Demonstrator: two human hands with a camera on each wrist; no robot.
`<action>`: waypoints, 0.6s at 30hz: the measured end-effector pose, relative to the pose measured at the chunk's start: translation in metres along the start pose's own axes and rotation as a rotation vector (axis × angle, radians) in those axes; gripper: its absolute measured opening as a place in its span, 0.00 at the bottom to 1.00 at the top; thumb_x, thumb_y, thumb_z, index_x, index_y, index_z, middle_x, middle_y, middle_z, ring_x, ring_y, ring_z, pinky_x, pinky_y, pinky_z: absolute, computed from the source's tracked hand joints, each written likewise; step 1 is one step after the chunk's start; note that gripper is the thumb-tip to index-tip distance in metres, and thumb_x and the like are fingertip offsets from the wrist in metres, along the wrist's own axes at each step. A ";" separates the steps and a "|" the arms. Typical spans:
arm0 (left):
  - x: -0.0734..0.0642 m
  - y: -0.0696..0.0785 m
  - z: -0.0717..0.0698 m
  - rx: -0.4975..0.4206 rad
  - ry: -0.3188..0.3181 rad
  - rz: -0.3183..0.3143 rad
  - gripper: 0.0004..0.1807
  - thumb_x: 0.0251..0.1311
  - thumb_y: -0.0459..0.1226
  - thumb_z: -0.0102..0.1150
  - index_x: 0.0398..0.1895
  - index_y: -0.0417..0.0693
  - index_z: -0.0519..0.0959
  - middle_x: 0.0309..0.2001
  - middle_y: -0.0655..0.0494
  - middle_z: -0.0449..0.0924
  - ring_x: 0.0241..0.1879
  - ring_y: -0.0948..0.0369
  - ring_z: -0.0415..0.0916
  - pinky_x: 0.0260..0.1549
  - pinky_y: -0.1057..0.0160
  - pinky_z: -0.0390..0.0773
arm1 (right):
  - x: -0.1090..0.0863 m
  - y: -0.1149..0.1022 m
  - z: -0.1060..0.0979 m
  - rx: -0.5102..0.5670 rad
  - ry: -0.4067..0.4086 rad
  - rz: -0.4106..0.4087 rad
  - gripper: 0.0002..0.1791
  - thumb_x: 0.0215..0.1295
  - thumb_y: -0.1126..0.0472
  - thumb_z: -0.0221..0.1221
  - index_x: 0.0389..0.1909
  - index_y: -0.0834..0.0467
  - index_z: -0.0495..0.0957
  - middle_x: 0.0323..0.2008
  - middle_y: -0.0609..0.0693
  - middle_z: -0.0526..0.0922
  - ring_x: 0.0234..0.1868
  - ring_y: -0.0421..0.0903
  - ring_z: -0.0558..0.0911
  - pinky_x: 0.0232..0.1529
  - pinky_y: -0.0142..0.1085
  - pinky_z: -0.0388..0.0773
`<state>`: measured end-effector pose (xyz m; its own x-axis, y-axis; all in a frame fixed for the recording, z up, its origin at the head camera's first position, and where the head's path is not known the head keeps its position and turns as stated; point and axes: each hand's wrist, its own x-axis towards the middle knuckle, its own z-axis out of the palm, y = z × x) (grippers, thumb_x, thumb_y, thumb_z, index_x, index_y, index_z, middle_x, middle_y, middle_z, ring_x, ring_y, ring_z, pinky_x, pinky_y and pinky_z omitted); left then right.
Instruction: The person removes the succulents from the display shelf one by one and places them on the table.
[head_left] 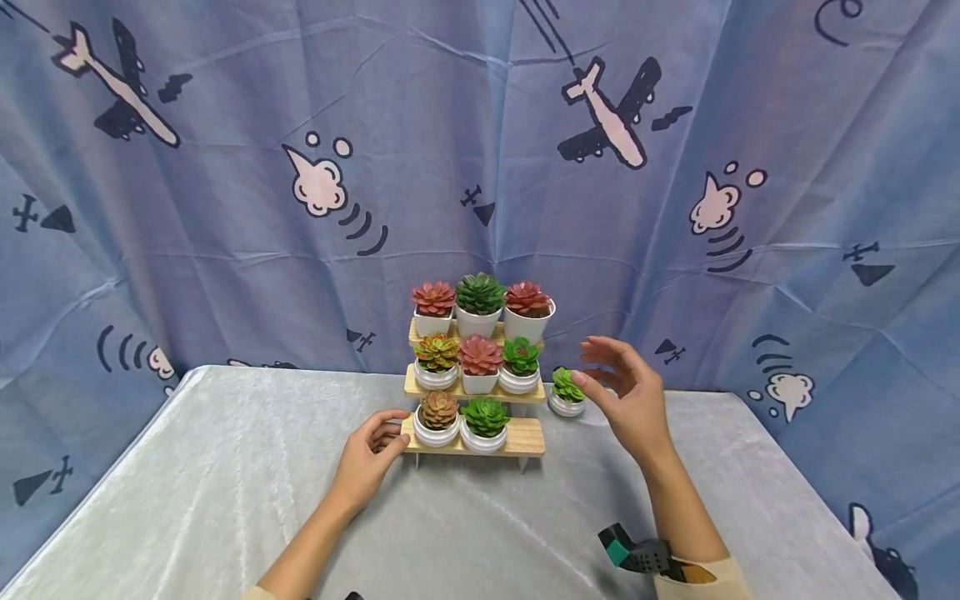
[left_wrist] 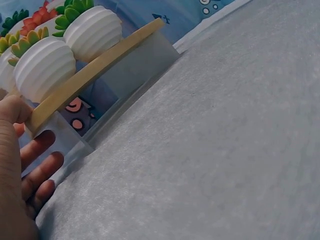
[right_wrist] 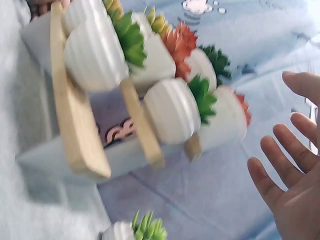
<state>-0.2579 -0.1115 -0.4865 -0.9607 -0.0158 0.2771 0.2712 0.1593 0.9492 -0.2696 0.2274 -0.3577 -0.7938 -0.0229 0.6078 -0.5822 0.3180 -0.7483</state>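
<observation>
A three-tier wooden plant stand (head_left: 528,435) with clear supports holds several small potted succulents in white pots. My left hand (head_left: 370,454) grips the left end of its lowest board (left_wrist: 95,70), thumb at the top edge and fingers beneath. On that board, toward the left, sit a brownish-orange succulent (head_left: 438,410) and a green succulent (head_left: 485,419); its right part is bare wood. A bright green potted succulent (head_left: 567,392) stands on the table just right of the stand. Beside it my right hand (head_left: 630,400) is raised, holding nothing, its fingers (right_wrist: 282,160) spread and apart from the pots.
The middle board bears a yellow-red, a pink and a green succulent (head_left: 521,357). On the top board are two red ones and a dark green succulent (head_left: 480,294) between them. A pale cloth covers the table (head_left: 225,483); a blue patterned curtain (head_left: 420,167) hangs behind.
</observation>
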 end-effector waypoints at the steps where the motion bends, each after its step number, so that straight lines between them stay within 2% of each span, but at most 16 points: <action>1: 0.000 0.000 0.000 -0.002 0.000 -0.001 0.16 0.63 0.30 0.63 0.54 0.42 0.81 0.40 0.43 0.87 0.35 0.71 0.79 0.39 0.72 0.78 | -0.001 -0.003 0.001 0.010 -0.018 -0.013 0.26 0.59 0.75 0.66 0.60 0.66 0.76 0.51 0.41 0.83 0.50 0.36 0.83 0.52 0.28 0.80; 5: 0.000 0.000 0.000 -0.002 -0.004 -0.005 0.16 0.63 0.30 0.63 0.55 0.42 0.81 0.40 0.43 0.87 0.35 0.71 0.79 0.39 0.72 0.78 | -0.004 -0.010 0.008 0.040 -0.099 -0.038 0.27 0.58 0.77 0.66 0.60 0.66 0.75 0.52 0.43 0.83 0.53 0.38 0.82 0.53 0.28 0.79; 10: 0.000 0.001 -0.001 0.000 0.002 -0.018 0.16 0.63 0.30 0.63 0.54 0.42 0.81 0.39 0.43 0.87 0.35 0.71 0.79 0.38 0.72 0.77 | -0.010 -0.007 0.024 0.060 -0.204 -0.054 0.28 0.59 0.75 0.67 0.61 0.65 0.75 0.55 0.59 0.82 0.55 0.37 0.82 0.53 0.30 0.80; 13: 0.000 0.001 -0.001 0.003 0.001 -0.021 0.16 0.63 0.31 0.64 0.54 0.42 0.81 0.39 0.43 0.87 0.35 0.71 0.79 0.38 0.72 0.77 | -0.016 -0.002 0.037 0.088 -0.216 -0.076 0.26 0.57 0.76 0.67 0.59 0.65 0.77 0.53 0.66 0.81 0.53 0.38 0.82 0.52 0.32 0.81; 18: 0.000 0.001 -0.001 0.003 -0.005 -0.017 0.16 0.63 0.30 0.63 0.55 0.41 0.81 0.39 0.43 0.87 0.35 0.71 0.79 0.38 0.72 0.77 | -0.025 0.004 0.056 0.105 -0.214 -0.086 0.24 0.55 0.74 0.69 0.55 0.64 0.79 0.51 0.65 0.82 0.51 0.44 0.83 0.52 0.36 0.82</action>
<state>-0.2578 -0.1121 -0.4854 -0.9655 -0.0140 0.2599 0.2543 0.1619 0.9535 -0.2621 0.1761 -0.3907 -0.7529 -0.2491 0.6091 -0.6558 0.2064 -0.7262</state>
